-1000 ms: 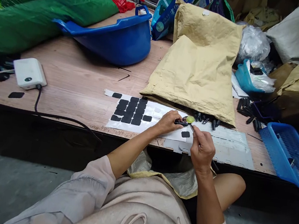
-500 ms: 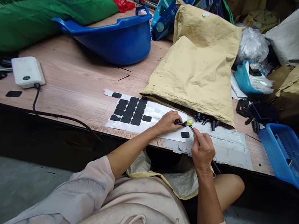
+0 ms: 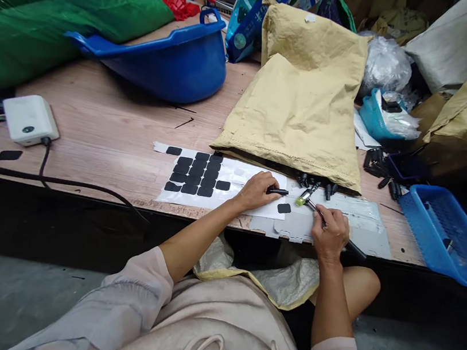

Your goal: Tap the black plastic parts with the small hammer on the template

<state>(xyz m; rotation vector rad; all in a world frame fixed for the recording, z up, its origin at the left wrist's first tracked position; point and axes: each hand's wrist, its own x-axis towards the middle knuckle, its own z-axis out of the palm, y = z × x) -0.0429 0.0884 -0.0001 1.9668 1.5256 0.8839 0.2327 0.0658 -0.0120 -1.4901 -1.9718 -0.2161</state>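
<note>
Gripping a small hammer point(image 3: 311, 205) in the right hand point(image 3: 332, 229), pinching a slim black part point(image 3: 278, 192) in the left hand point(image 3: 257, 191).
Curls the right fingers round the hammer's handle point(image 3: 354, 249), with its tail jutting past the hand. Points the yellow-green head point(image 3: 301, 201) leftward, ahead of that hand and apart from the black part (too small to tell whether touching the grey board point(image 3: 351, 219) beneath). Closes the left fingers on the black part, with one end poking out rightward, above a white sheet point(image 3: 229, 170) bearing dark patches point(image 3: 193, 180). Shows more black pieces point(image 3: 328, 192) near the hammer head, by the lower edge of a tan paper bag point(image 3: 300, 103).
</note>
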